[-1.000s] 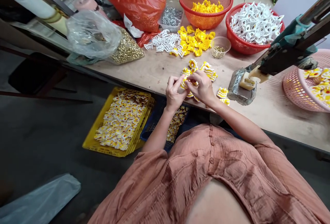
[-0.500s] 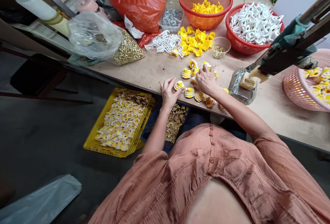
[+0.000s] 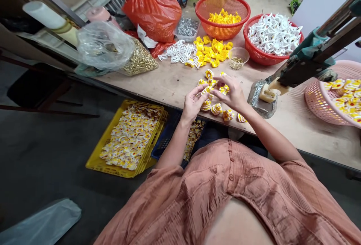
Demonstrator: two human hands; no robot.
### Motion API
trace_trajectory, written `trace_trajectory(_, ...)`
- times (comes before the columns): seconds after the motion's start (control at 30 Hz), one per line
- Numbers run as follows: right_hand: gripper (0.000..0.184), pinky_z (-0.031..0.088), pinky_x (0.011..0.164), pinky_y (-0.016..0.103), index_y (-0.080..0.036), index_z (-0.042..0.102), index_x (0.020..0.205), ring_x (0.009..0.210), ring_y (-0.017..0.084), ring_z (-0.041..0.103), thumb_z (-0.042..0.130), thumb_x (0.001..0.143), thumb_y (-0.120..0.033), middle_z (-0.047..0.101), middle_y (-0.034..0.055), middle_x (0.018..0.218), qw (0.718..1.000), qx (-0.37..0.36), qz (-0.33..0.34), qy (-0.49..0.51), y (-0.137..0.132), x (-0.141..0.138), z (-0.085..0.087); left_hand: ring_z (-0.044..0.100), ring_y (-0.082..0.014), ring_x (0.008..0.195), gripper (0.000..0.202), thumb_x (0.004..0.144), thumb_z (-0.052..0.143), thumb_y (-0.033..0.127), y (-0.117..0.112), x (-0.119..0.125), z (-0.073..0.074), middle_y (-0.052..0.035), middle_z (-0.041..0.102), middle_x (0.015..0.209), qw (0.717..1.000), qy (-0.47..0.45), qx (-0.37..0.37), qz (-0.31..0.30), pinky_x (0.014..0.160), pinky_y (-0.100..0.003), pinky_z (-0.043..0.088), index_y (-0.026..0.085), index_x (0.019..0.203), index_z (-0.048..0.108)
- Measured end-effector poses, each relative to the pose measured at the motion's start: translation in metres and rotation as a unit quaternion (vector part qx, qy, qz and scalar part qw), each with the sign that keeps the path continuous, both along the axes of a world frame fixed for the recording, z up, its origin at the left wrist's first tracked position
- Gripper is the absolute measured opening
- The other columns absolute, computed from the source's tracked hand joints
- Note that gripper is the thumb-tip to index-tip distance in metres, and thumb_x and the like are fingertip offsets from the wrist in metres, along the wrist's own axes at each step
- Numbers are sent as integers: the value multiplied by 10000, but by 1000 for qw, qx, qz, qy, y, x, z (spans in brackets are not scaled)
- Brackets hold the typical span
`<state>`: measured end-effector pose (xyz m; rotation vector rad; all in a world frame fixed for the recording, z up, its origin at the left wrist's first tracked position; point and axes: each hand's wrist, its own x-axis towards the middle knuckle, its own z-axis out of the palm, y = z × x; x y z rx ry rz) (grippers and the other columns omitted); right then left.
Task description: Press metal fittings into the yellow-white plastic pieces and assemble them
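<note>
My left hand (image 3: 193,104) is closed in a pinch on a small yellow-and-white striped plastic piece (image 3: 208,91), held just above the table. My right hand (image 3: 233,94) meets it from the right, thumb against the piece and index finger arched over it; the exact contact is partly hidden. Around both hands lie several similar striped pieces, among them one by the table edge (image 3: 228,115) and one farther back (image 3: 209,73). Behind these is a pile of loose yellow plastic parts (image 3: 217,46), beside a heap of white wavy parts (image 3: 180,51).
A clear cup (image 3: 244,54) holds small brass bits. Red baskets (image 3: 222,31) stand at the back. On the right are a press-like machine (image 3: 301,64) and a pink basket (image 3: 316,100). A bag of golden bits (image 3: 141,59) lies left; a yellow crate (image 3: 93,162) sits below.
My right hand has come back from the farther pieces to my left hand. My left hand has lifted a striped piece and moved right. The view has shifted slightly.
</note>
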<state>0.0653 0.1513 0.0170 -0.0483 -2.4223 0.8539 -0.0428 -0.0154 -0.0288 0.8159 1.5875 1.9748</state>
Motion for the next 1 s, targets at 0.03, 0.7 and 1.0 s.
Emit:
trace_trajectory(0.03, 430, 543, 954, 446, -230, 739, 1197, 937, 239, 652, 643, 1038, -617, 746, 73, 987, 999, -34, 2, 8, 4, 1, 0, 754, -283, 1286, 606, 876, 897, 548, -1, 2, 1, -122, 764, 1407, 1000, 7, 1, -10, 1133, -420, 628, 213, 1360, 755)
trace_trajectory(0.7, 327, 532, 1012, 479, -236, 736, 1157, 993, 252, 657, 663, 1050, -536, 742, 71, 1014, 997, -38, -58, 28, -4, 11, 0, 689, -311, 1260, 549, 856, 878, 445, -62, -74, -52, -177, 747, 1276, 907, 236, -252, 242, 1178, -508, 538, 157, 1298, 726)
trace_trajectory(1.0, 257, 538, 951, 430, -228, 748, 1121, 958, 239, 679, 626, 1069, -448, 756, 73, 982, 997, -43, -46, 35, -3, 27, -11, 612, -373, 1329, 422, 842, 879, 285, 12, -103, -32, -152, 720, 1325, 881, 380, -269, 83, 1262, -591, 424, 203, 1235, 746)
